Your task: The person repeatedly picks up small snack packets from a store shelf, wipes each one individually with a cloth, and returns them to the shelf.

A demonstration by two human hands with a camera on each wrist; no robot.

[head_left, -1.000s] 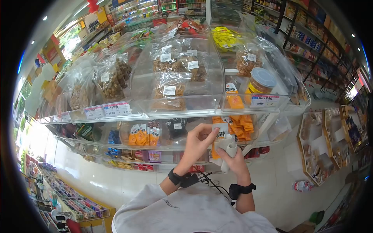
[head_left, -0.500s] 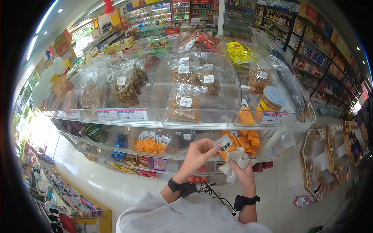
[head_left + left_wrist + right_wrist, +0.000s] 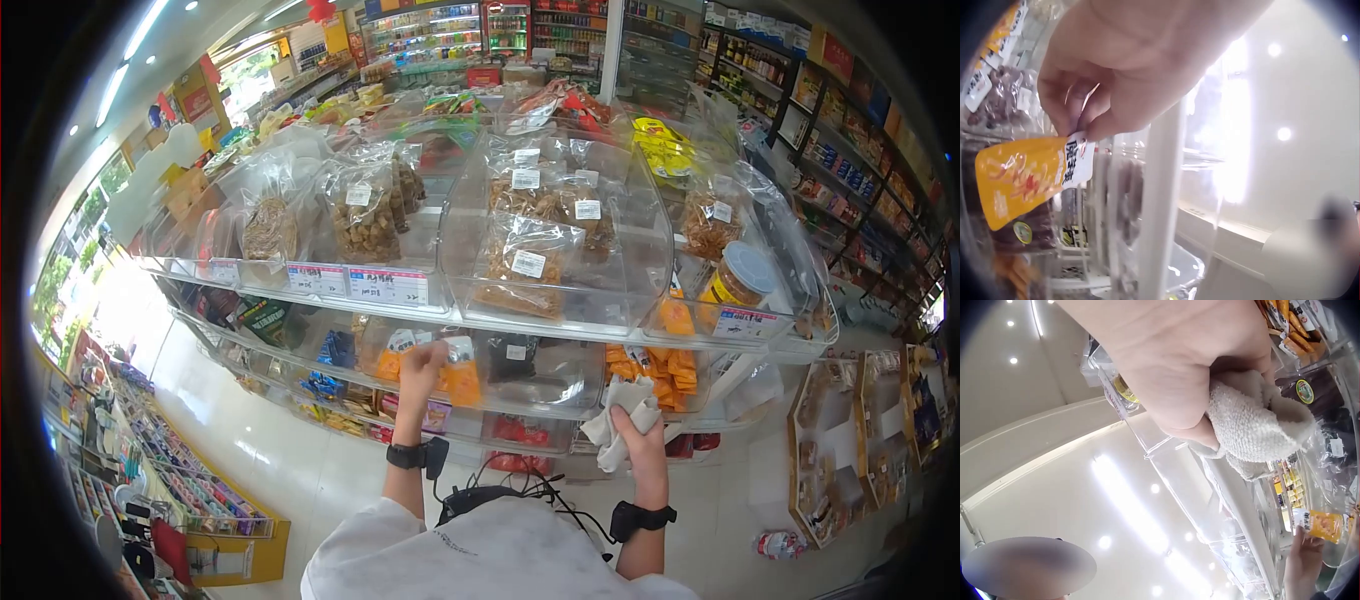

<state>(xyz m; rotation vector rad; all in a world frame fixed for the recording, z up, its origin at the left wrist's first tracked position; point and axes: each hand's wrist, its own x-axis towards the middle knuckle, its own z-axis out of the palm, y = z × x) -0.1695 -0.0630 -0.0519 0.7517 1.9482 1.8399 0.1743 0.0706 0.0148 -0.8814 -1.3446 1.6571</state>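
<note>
My left hand (image 3: 422, 372) pinches an orange snack pouch (image 3: 1019, 178) by its white printed end, between thumb and fingertips. In the head view this hand is over the lower shelf bin, beside several similar orange pouches (image 3: 390, 364). From the right wrist view, the same pouch (image 3: 1326, 525) shows above the left fingers. A crumpled off-white towelling cloth (image 3: 1250, 422) is bunched in my right hand (image 3: 640, 437), its thumb lying across the front. That hand is just before the right-hand bin of orange pouches (image 3: 672, 375).
Clear plastic bins on the upper shelf hold bagged dried goods (image 3: 530, 265) and a blue-lidded jar (image 3: 740, 280). A white shelf edge (image 3: 560, 325) runs above the lower bins. Black cables (image 3: 530, 490) hang between the wrists. A bundle of bottles (image 3: 780, 544) lies on the floor at right.
The left hand has moved left with the orange pouch, away from the right hand, to the bin of similar pouches. The right hand keeps the cloth. The head view has shifted.
</note>
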